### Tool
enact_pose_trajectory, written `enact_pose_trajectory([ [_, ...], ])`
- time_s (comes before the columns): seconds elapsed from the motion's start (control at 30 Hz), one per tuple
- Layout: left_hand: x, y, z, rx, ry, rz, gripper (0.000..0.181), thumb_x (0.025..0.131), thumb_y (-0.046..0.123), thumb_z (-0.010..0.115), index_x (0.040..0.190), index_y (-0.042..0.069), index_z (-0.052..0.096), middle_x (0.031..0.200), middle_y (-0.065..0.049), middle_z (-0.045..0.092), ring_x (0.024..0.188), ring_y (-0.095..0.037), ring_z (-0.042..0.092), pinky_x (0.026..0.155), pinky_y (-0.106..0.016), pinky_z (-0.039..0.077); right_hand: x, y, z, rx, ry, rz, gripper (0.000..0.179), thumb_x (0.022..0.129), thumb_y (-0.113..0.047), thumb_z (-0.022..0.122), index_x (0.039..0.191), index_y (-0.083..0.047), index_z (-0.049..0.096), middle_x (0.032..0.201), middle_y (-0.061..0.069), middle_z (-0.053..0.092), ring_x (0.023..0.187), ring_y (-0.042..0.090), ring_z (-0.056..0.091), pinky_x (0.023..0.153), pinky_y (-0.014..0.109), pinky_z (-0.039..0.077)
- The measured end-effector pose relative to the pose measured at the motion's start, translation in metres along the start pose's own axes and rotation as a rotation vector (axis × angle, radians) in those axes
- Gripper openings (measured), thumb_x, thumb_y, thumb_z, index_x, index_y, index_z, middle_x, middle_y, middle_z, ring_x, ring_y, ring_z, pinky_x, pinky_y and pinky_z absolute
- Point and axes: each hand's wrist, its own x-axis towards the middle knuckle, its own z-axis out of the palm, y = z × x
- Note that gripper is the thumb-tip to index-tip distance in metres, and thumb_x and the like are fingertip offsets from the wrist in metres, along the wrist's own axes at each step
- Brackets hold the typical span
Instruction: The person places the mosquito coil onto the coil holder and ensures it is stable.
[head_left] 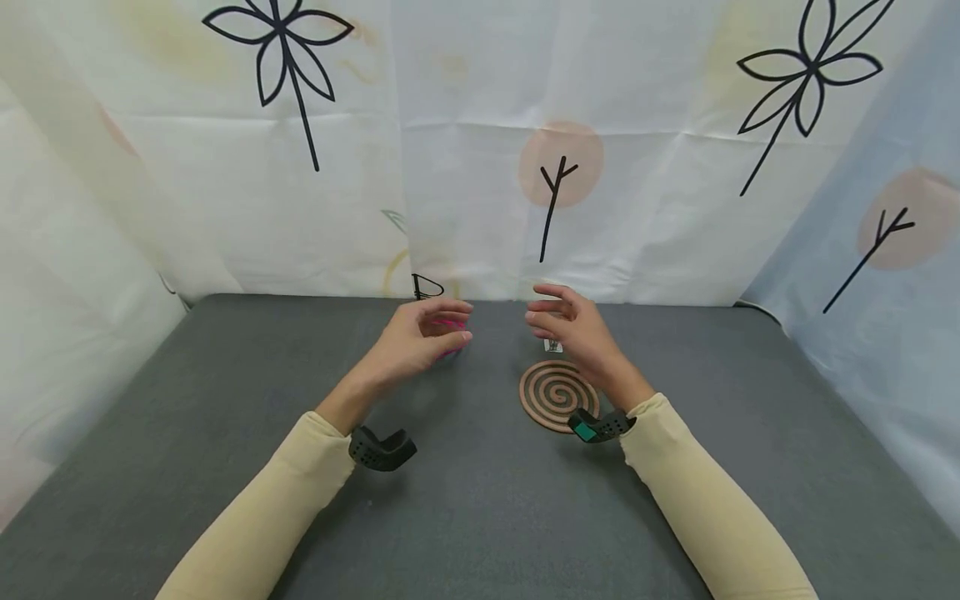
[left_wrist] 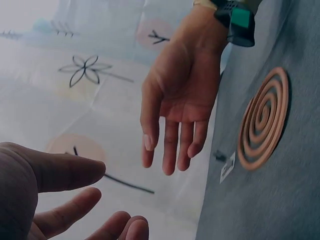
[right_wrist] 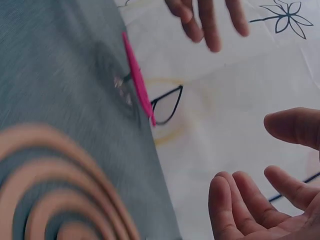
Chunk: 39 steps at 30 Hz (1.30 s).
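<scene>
Hands hover above the far half of a grey bench [head_left: 465, 517], with a brown spiral coil [head_left: 558, 395] lying flat below, right of the bench's middle and closer to its far edge than its near one. The right hand [head_left: 577, 333] hangs above and just beyond the coil, fingers loosely bent and thumb well apart, holding nothing. The left hand [head_left: 420, 337] faces it across a gap, thumb and fingers moderately spread, likewise holding nothing; the right wrist view shows space between its fingers and the pink piece [right_wrist: 138, 80], which stands near the bench's far edge beside a clear, glinting item [right_wrist: 118, 82] too blurred to name. A small black-and-white tab [head_left: 553, 346] sits beyond the coil, toward the same edge, partly covered in the head view by the right hand.

By its look the coil should be light, stiff and brittle, dry rather than slippery, its thin turns likely to snap if bent. The outer ring, pinched gently on opposite sides and kept level, appears the safest hold; lifting by the centre could draw the spiral apart. Whether it is one layer or two nested is hard to tell.
</scene>
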Motion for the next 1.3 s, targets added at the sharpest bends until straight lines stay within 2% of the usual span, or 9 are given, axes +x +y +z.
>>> enact_pose_trajectory([
  [0.13,-0.003,0.004,0.013,0.002,-0.050,0.028,0.041,0.096,0.012,0.070,0.136,0.010,0.062,0.137,-0.005,0.061,0.123,-0.026,0.060,0.098,-0.044,0.051,-0.014,0.006,-0.018,-0.051,0.015,-0.011,0.055,0.102,-0.010,0.062,0.153,-0.004,0.040,0.142,0.026,0.049,0.118,0.022,0.060,0.106,0.055,0.044],
  [0.2,-0.004,0.004,0.018,-0.006,-0.080,0.035,0.041,0.096,0.010,0.070,0.136,0.009,0.062,0.137,-0.007,0.061,0.123,-0.026,0.060,0.098,-0.044,0.051,-0.021,0.011,-0.027,-0.082,0.025,-0.018,0.056,0.102,-0.010,0.062,0.152,-0.003,0.040,0.142,0.028,0.048,0.113,0.015,0.060,0.105,0.055,0.045],
  [0.37,-0.004,0.000,0.029,-0.011,-0.126,0.035,0.040,0.096,0.009,0.070,0.135,0.008,0.062,0.136,-0.011,0.061,0.122,-0.026,0.061,0.098,-0.043,0.052,-0.038,0.022,-0.047,-0.124,0.054,-0.036,0.057,0.101,-0.011,0.064,0.152,0.000,0.039,0.142,0.032,0.046,0.108,0.006,0.061,0.101,0.045,0.051],
  [0.6,-0.006,-0.006,0.043,0.018,-0.151,0.024,0.041,0.095,0.010,0.070,0.136,0.008,0.061,0.134,-0.010,0.062,0.121,-0.027,0.061,0.096,-0.040,0.053,-0.051,0.037,-0.065,-0.184,0.047,-0.001,0.062,0.101,-0.016,0.066,0.153,0.000,0.037,0.142,0.030,0.048,0.109,0.001,0.060,0.096,0.033,0.053],
  [0.83,-0.007,-0.012,0.057,0.007,-0.211,0.037,0.043,0.097,0.010,0.069,0.137,0.001,0.058,0.137,-0.021,0.057,0.121,-0.031,0.060,0.094,-0.037,0.054,-0.052,0.052,-0.068,-0.162,0.014,0.018,0.067,0.100,-0.017,0.068,0.154,0.003,0.034,0.144,0.029,0.047,0.109,0.003,0.061,0.093,0.029,0.054],
  [1.07,-0.005,-0.016,0.063,-0.014,-0.226,0.009,0.046,0.097,0.009,0.068,0.140,-0.001,0.054,0.139,-0.023,0.055,0.122,-0.032,0.059,0.095,-0.036,0.054,-0.052,0.057,-0.070,-0.160,-0.003,0.034,0.066,0.101,-0.016,0.066,0.155,0.002,0.032,0.146,0.027,0.046,0.112,0.002,0.058,0.095,0.025,0.051],
  [1.3,-0.005,-0.025,0.080,0.031,-0.204,0.027,0.051,0.094,0.014,0.072,0.138,-0.005,0.053,0.132,-0.022,0.058,0.118,-0.034,0.060,0.095,-0.033,0.054,-0.053,0.062,-0.068,-0.192,0.014,0.018,0.067,0.099,-0.015,0.069,0.154,0.002,0.035,0.145,0.026,0.048,0.120,0.018,0.055,0.093,0.020,0.050],
])
